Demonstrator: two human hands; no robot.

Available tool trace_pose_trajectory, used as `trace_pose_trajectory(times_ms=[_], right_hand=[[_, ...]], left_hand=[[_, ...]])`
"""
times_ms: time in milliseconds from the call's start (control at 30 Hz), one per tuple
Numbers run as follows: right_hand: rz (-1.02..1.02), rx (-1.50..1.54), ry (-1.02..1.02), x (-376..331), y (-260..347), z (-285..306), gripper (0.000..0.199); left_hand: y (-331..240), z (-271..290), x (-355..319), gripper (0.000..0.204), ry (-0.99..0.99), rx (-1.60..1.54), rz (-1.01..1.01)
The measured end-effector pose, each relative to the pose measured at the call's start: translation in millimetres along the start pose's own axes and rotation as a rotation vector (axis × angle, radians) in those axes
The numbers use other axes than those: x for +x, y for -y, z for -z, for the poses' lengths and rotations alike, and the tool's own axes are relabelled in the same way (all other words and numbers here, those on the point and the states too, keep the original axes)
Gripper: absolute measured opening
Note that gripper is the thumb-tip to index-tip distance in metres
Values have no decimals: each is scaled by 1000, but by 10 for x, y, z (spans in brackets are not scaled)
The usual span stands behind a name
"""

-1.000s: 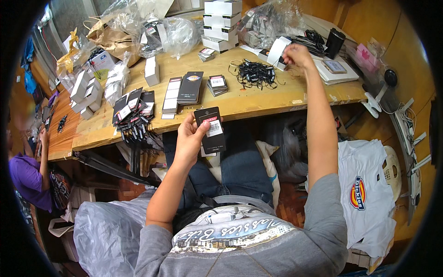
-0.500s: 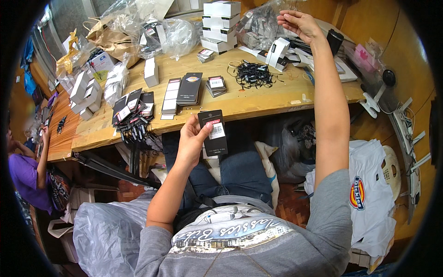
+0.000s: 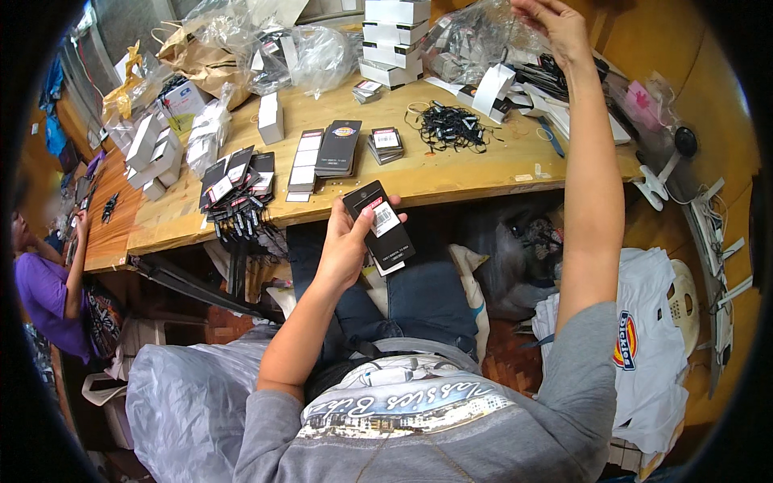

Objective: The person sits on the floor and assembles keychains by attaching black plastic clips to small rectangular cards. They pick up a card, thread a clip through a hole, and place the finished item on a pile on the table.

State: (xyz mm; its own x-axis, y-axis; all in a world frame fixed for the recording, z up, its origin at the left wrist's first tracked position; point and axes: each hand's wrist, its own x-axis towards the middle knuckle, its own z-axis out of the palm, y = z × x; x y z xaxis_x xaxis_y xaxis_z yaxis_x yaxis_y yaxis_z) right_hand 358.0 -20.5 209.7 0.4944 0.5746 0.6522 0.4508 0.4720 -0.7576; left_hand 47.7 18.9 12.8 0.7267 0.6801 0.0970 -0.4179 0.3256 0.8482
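Note:
My left hand [image 3: 345, 248] grips a black hang tag [image 3: 388, 237] with a white barcode sticker, thumb on its face, over my lap. A white edge shows beneath the tag. My right hand [image 3: 564, 30] is raised high over the far right of the table, fingers bent together at the picture's upper edge; whatever they hold, if anything, cannot be made out. On the table before me lie a stack of black tags [image 3: 338, 148], a row of white-faced tags [image 3: 304, 161], a small tag pile [image 3: 386, 145] and a tangle of black cords [image 3: 453, 127]. Tags with cords attached [image 3: 237, 183] hang over the front edge.
White boxes stand in a stack [image 3: 393, 42] at the back and in a cluster [image 3: 153, 157] at left. Plastic bags [image 3: 322, 63] line the rear. A person in purple [image 3: 52, 298] sits at far left. A white shirt [image 3: 648, 346] lies at right.
My right hand has moved up and slightly right, its fingers drawing closer together. The tag in my left hand has tilted, and fingertips now show past its right edge. The view has shifted slightly.

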Motion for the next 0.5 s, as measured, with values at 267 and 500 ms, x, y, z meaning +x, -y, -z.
trace_pose_trajectory(times_ms=[267, 500], right_hand=[[198, 231, 248, -723, 173, -294, 22], [-298, 336, 292, -2142, -33, -1012, 12]], left_hand=[[42, 98, -22, 21, -221, 265, -217], [18, 122, -88, 18, -355, 477, -366]])
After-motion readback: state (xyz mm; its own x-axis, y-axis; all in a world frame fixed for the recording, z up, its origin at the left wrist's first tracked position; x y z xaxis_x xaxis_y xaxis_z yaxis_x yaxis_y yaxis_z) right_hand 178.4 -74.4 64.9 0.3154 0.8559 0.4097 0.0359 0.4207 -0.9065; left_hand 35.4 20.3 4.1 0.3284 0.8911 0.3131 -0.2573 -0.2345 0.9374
